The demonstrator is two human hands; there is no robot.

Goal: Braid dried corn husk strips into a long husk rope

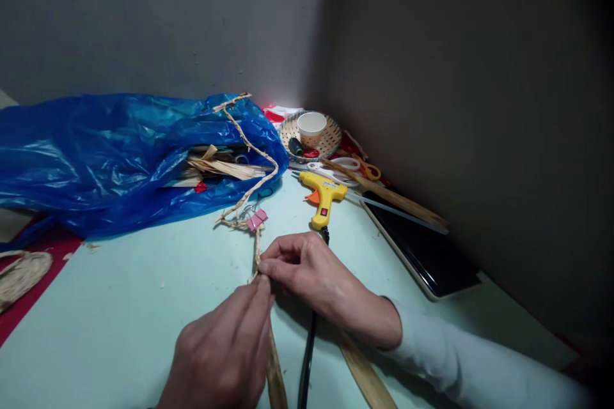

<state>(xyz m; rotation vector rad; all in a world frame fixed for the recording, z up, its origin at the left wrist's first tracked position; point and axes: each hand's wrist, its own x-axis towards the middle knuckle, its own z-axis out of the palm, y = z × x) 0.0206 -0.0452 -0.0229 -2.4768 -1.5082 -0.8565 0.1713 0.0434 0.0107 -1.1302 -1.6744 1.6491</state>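
Note:
My left hand (225, 345) and my right hand (307, 271) meet at the table's near middle, both pinched on a braided straw cord (258, 250). The cord runs away from me, past a pink binder clip (256, 220) clamped on it, and up over a blue plastic bag (110, 160). Loose flat straw strips (275, 374) trail from my fingers towards the near edge. A yellow glue gun (325, 197) lies just beyond my right hand, and its black cable (307, 358) passes under my right wrist.
The blue bag holds more straw strips (225, 168). A small woven basket (330, 137) with a white cup (311, 126) stands at the back corner, scissors (345, 166) beside it. A dark tablet (422, 249) lies at right. A woven straw piece (22, 271) sits at far left.

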